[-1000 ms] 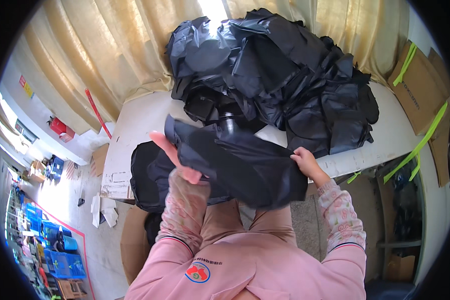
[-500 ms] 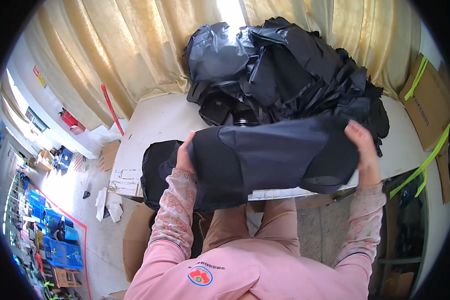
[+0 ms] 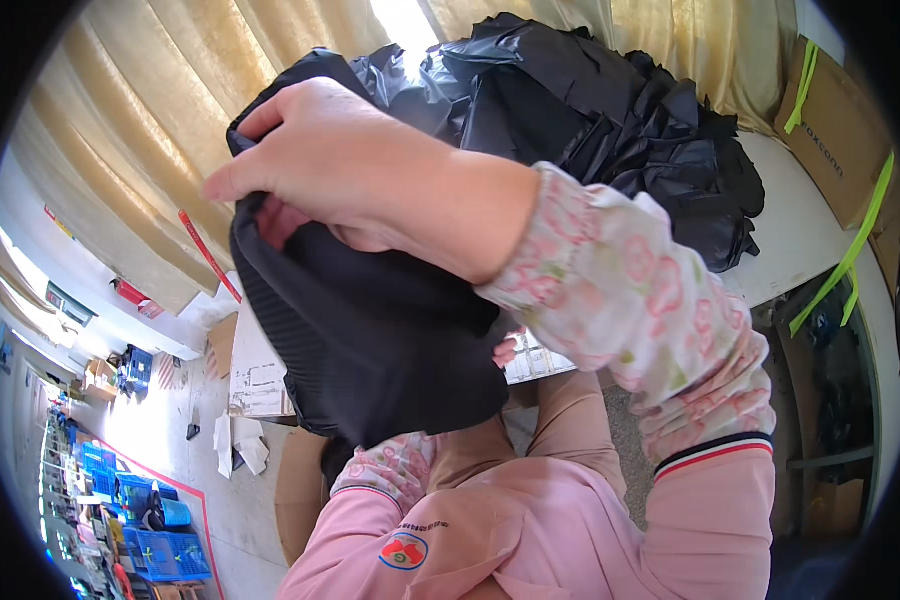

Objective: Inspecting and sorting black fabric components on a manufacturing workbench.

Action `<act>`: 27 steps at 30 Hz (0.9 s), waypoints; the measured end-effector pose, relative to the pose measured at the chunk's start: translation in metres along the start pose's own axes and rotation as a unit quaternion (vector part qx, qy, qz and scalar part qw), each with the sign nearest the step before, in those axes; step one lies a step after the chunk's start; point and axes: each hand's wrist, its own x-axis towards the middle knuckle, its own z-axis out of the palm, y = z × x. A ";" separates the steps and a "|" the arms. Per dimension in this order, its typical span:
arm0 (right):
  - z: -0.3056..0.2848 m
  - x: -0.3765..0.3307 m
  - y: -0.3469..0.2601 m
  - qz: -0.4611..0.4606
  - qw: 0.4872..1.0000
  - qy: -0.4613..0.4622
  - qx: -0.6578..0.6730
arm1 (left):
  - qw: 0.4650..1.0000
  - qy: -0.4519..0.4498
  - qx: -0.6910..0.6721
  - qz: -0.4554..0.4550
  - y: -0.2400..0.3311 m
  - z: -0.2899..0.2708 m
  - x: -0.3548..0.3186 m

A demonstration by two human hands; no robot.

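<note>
Reaching leftward, right hand (image 3: 340, 155) grips raised black fabric (image 3: 390, 340).

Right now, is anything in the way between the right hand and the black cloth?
Nothing that I can see. The right hand is already touching the black cloth, up by its top edge, with no other thing visible between them.
</note>
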 end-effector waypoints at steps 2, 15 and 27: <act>0.000 0.011 0.010 -0.012 0.998 -0.002 0.069 | 1.000 0.002 0.009 0.017 -0.047 -0.005 -0.039; -0.025 0.048 0.029 -0.027 0.967 -0.053 0.248 | 0.961 0.136 0.067 0.233 -0.107 0.052 -0.089; -0.068 -0.011 0.240 -0.059 0.980 0.126 -0.142 | 0.915 0.212 0.228 0.255 0.073 -0.093 -0.145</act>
